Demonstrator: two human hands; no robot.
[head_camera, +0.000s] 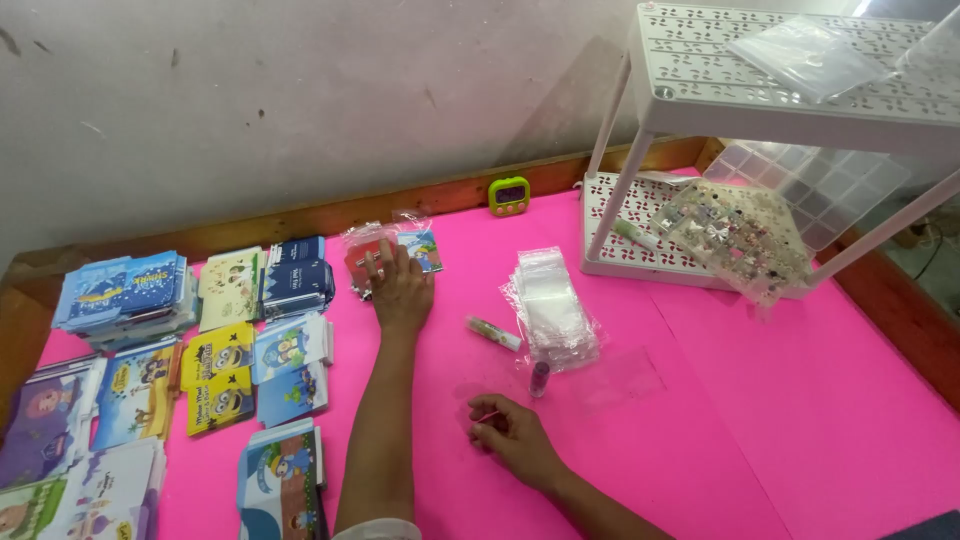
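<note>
My left hand (401, 287) lies flat, fingers spread, pressed on a small clear packet of picture cards (392, 252) at the far side of the pink table (760, 420); the packet sits under my fingertips, just beyond the palm. My right hand (517, 436) rests nearer me, fingers curled together, pinching a thin pink stick (487, 415) between thumb and forefinger. Just past that hand stand a small purple-capped vial (540, 378), a white tube (493, 332) and a stack of clear plastic bags (550, 305). To the left, rows of colourful cartoon booklets (220, 375) cover the table. Farther off, a green timer (509, 195) and a white rack (790, 75) with a clear bead box (810, 180).
</note>
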